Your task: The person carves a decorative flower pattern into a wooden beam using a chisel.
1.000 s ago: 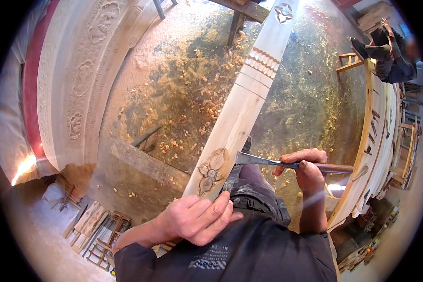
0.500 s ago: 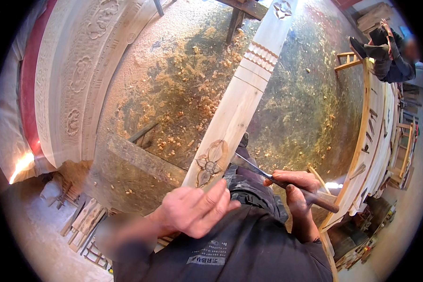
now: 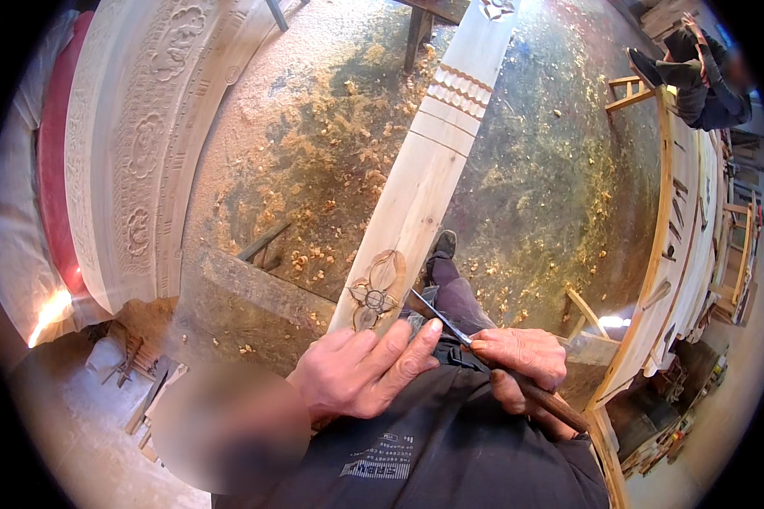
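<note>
A long pale plank (image 3: 420, 187) slants up and away from my lap. Carved into its near end is a four-petalled flower (image 3: 375, 293); farther along it are scalloped bands and a second carved motif. My right hand (image 3: 522, 358) is wrapped round a wood chisel (image 3: 556, 407), its brown handle pointing to the lower right. The thin metal blade slopes up to the left, its tip by the plank's right edge near the flower. My left hand (image 3: 356, 369) is at the plank's near end, fingers stretched out and holding nothing. Whether its fingertips touch the wood cannot be told.
A large carved panel (image 3: 127, 161) stands at the left beside red cloth. Wood shavings cover the floor (image 3: 314, 161). A bench (image 3: 666, 246) with several tools runs along the right. Beyond it a person (image 3: 696, 81) sits at the upper right. A trestle beam (image 3: 263, 284) lies under the plank.
My right hand has come left and slightly down with the chisel, bringing its tip nearer the carved flower. My left hand has shifted slightly, its fingers more spread. The view has tilted a little.
</note>
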The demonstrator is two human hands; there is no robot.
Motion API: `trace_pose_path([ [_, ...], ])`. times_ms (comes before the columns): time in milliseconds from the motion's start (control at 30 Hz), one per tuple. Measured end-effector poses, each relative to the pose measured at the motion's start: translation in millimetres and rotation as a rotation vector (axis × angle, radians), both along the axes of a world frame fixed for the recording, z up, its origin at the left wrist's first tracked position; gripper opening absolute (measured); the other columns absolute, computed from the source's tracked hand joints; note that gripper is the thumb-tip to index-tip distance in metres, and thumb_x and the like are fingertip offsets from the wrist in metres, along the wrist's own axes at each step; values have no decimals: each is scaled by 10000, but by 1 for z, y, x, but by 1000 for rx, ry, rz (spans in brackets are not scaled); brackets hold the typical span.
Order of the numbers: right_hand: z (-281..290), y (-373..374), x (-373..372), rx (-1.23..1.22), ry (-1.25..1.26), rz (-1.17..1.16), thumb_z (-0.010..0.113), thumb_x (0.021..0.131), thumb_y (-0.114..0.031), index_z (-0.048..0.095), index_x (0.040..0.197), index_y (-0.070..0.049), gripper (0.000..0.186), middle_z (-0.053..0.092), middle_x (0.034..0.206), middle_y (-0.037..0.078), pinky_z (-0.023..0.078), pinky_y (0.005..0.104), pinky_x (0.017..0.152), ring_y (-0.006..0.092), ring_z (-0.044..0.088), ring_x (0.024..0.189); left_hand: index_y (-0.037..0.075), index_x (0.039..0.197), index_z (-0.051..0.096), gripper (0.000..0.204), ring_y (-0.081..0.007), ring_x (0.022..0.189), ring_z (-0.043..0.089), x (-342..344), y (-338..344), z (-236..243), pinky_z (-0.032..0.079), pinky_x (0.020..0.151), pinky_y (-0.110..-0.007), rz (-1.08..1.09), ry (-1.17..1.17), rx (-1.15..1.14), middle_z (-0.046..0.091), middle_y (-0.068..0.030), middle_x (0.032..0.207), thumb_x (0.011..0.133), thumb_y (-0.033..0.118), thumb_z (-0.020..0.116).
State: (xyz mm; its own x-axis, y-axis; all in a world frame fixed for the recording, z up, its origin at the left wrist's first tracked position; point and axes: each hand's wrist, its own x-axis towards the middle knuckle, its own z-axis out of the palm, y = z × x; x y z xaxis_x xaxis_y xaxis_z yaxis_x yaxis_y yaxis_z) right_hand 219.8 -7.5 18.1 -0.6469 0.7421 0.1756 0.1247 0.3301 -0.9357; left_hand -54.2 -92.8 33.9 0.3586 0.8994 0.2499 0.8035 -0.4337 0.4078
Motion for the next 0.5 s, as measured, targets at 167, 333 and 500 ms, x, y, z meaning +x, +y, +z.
trace_pose_path([
  [167,-1,0,-2,52,-3,1,726,759,-32,825,1149,42,409,816,987,224,688,441,848,364,842,944,48,1427,744,496,-65,647,552,3,1,-4,389,551,-251,7,32,26,801,-79,1197,1020,326,795],
  [333,-1,-1,-2,14,-1,14,723,748,-29,825,1149,41,420,816,992,227,688,439,849,368,841,949,36,1424,744,508,-64,640,558,2,0,-4,392,553,-244,12,47,16,814,-76,1178,1016,332,800],
  [500,-1,-3,-4,28,-12,2,728,737,-26,824,1144,38,423,816,987,221,690,443,843,366,841,938,35,1409,756,503,-65,638,566,4,-1,-6,399,557,-247,24,31,12,818,-71,1148,1011,340,804],
])
